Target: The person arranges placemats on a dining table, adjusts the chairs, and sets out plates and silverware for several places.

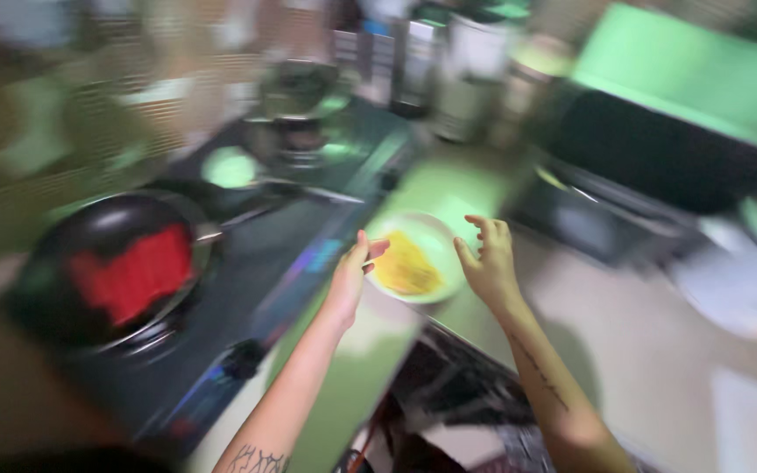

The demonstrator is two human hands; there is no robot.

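Note:
The whole view is smeared by motion. A pale round plate (435, 235) with yellow food (405, 264) on it sits on the green counter beside the stove. My left hand (354, 271) reaches in from below and touches the plate's left rim with thumb and fingers. To the right of the plate, my right hand (489, 263) has its fingers spread and curled near the rim, holding nothing that I can see. Whether the left hand grips the rim or only touches it is unclear in the blur.
A black frying pan (63, 250) holding red food (133, 273) stands on the dark stove (247, 263) at left. Behind it is a metal pot (295, 92). Jars and containers (466, 61) line the back. A black appliance (659, 149) sits at right.

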